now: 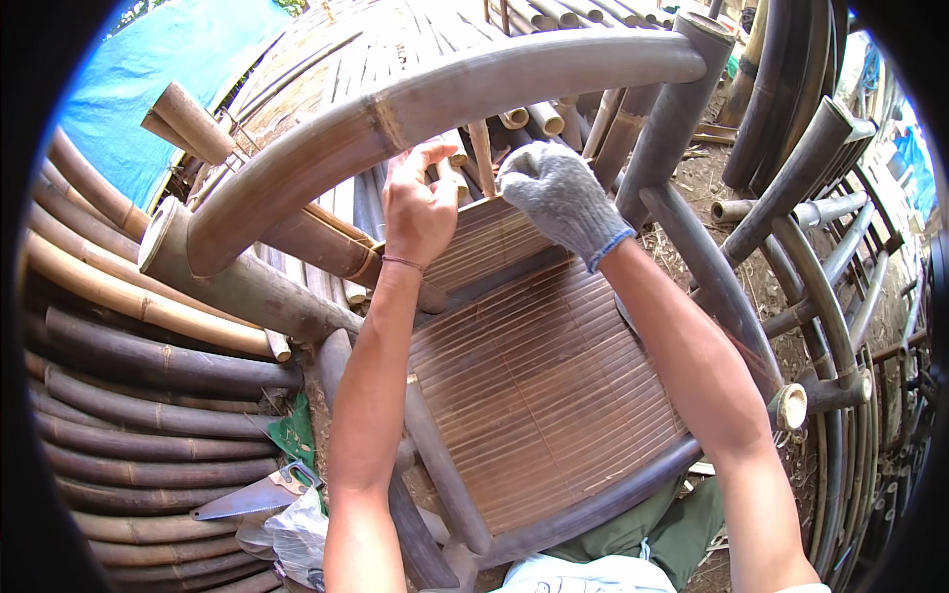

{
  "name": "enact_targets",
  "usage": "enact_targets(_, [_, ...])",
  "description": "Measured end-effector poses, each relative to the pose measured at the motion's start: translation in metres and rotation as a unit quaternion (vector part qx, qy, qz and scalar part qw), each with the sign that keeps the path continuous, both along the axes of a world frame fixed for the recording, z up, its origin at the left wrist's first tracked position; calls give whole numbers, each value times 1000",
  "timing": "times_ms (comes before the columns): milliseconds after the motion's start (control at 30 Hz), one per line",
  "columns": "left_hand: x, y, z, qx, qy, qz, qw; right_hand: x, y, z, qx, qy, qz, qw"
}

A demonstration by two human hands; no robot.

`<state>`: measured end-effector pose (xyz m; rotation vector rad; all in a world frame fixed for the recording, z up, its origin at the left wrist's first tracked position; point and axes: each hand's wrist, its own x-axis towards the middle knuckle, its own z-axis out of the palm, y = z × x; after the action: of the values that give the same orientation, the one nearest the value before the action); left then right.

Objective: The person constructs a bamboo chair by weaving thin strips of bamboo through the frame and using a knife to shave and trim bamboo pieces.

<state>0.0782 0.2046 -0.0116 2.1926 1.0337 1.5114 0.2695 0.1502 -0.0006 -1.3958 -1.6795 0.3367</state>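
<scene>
A bamboo chair stands in front of me, its slatted seat framed by dark poles. A thick curved bamboo rail arches across the top of its back. Below the rail, my bare left hand is closed, thumb and fingers bent together, at the upper edge of the slatted back panel. My right hand, in a grey knitted glove, is curled closed at the same edge, farther right. What either hand grips is hidden. Between them rises a narrow light bamboo strip; whether a hand touches it I cannot tell.
Dark bamboo poles are stacked at left, with a handsaw and a clear plastic bag on them. Another bamboo frame stands at right. Behind the chair lie more poles, with a blue tarp at far left.
</scene>
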Motion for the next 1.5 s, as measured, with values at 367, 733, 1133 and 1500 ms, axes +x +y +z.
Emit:
enact_targets(367, [27,-48,6,-21,-19,-142,990,7,-56,-11,-67,306,121,942])
enact_targets(733, [20,-50,-11,-8,70,-145,987,18,-84,-17,45,50,39,997])
enact_targets(1133, [26,-40,-21,-153,-27,-181,971,29,-58,-19,223,-181,-109,952])
enact_targets(1500, [27,-50,-10,-337,-79,-202,916,-13,-40,-58,215,-263,-212,916])
